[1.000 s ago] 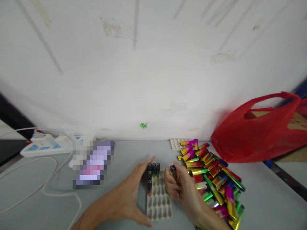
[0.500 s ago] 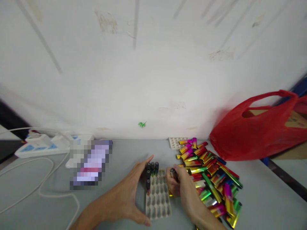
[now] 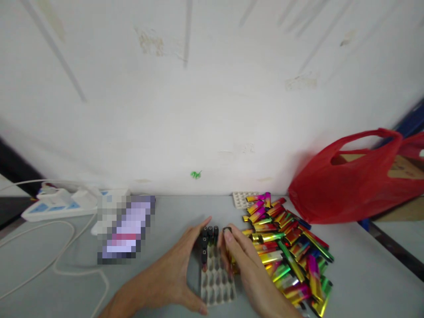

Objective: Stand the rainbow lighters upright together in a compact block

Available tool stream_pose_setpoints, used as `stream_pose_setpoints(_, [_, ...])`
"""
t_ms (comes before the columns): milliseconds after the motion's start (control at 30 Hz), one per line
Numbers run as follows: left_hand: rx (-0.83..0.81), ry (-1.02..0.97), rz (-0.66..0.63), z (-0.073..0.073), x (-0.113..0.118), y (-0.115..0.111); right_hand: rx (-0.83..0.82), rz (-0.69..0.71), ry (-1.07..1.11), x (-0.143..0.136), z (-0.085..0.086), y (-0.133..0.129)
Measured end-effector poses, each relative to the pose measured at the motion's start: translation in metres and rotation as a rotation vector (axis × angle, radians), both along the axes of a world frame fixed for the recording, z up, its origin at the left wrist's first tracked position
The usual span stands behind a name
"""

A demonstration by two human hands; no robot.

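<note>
A pale moulded tray [image 3: 217,282] with rows of cells lies in front of me. Several lighters [image 3: 204,242] with black tops stand upright in its far row and down its left column. My left hand [image 3: 172,269] curves around the tray's left side, thumb and fingers spread wide apart, the thumb near its front left corner. In my closed right hand [image 3: 241,256] is another lighter [image 3: 227,229], its dark top showing at the fingertips above the tray's right side. The fingers hide most of this lighter's body.
Shiny multicoloured lighters [image 3: 291,260] are heaped at the right. Behind them sits a second pale tray [image 3: 239,200], near a red plastic bag [image 3: 338,190]. To the left lie a pixelated phone [image 3: 129,225], a white power strip [image 3: 43,213] and a looping cable [image 3: 62,271].
My right hand has moved left with the lighter, from beside the tray to over its right side. My left hand has stayed in nearly the same place.
</note>
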State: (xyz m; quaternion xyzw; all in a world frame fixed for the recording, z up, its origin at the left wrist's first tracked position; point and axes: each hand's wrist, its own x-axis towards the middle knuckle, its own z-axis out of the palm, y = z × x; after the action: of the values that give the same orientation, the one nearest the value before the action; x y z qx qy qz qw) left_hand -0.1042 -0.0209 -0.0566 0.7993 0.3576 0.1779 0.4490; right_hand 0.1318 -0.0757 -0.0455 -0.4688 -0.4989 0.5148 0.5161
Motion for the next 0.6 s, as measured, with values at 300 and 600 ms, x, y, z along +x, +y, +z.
stream_pose_setpoints(300, [-0.038,-0.073,0.000,0.000,0.003,0.000,0.228,0.148,-0.178,0.000,0.028,-0.003])
stream_pose_setpoints(600, [-0.063,-0.093,-0.007,0.001,0.005,0.000,0.456,0.266,-0.392,0.002,0.013,0.002])
